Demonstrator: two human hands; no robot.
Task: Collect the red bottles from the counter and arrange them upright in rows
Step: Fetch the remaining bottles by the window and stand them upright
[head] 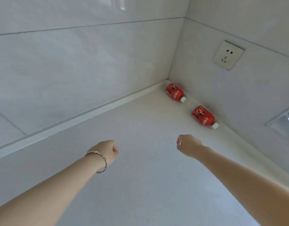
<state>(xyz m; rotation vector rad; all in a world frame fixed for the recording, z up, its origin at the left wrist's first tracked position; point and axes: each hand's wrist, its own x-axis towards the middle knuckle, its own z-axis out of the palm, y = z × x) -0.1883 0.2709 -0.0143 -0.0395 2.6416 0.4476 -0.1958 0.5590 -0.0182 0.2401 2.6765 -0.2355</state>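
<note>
Both hands out over counter (140,185), both empty. Left hand (106,151) curled into loose fist, bracelet (99,160) on wrist. Right hand (187,145) also curled shut, fingers tucked, holding nothing. Two red bottles on their sides along right wall: far bottle (174,92) tucked in corner, near bottle (203,116) just down the wall, white caps pointing toward viewer. Neither touched. Socket (228,54) on wall above.

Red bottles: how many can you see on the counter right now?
2. One red bottle lies on its side in the far corner; the second bottle lies on its side nearer, along the right wall. Neither hand touches them. More may sit outside the frame.
</note>
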